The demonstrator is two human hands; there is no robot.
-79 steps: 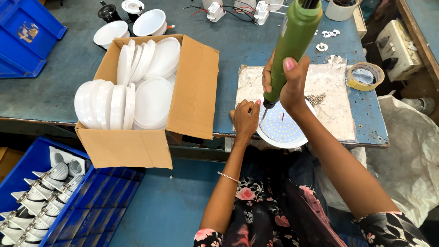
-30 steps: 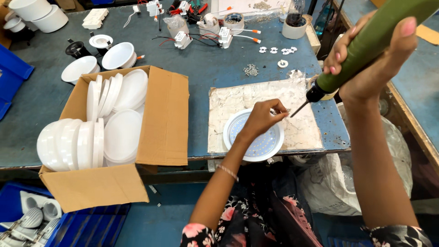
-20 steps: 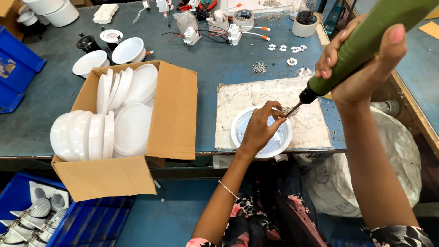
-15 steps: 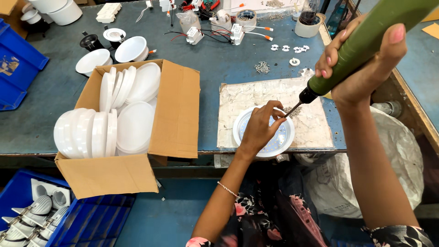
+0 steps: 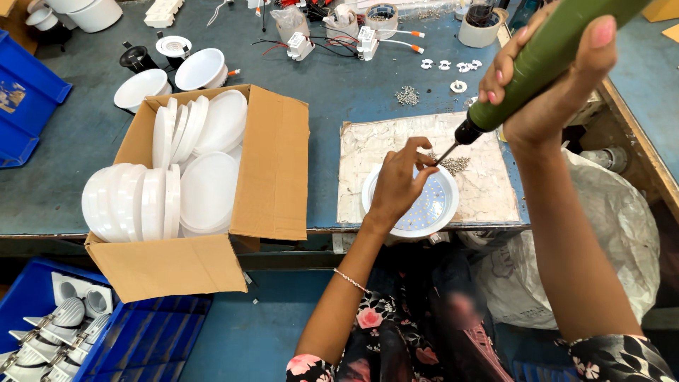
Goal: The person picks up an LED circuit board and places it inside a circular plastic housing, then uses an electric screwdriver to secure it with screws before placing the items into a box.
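Note:
My right hand [image 5: 548, 85] grips a green electric screwdriver [image 5: 544, 60], held tilted with its bit pointing down-left. My left hand [image 5: 399, 182] hovers over a round white light fitting [image 5: 435, 212] with a dotted LED board inside, its fingertips pinched at the bit's tip, seemingly on a small screw. The fitting lies on a worn white mat [image 5: 364, 159] at the bench's front edge. A small heap of screws [image 5: 458, 164] rests on the mat just right of the bit.
An open cardboard box [image 5: 276, 163] of white round covers stands to the left. White housings [image 5: 201, 69], drivers with wires [image 5: 300, 46], loose screws [image 5: 407, 95] and a tape roll [image 5: 382, 14] sit further back. Blue crates [image 5: 42, 332] of parts are below left, with a plastic sack [image 5: 615, 212] at right.
The view shifted as my head moved. My right hand lifted the screwdriver off the fitting and tilted it; my left hand rose from the fitting's rim to the bit's tip.

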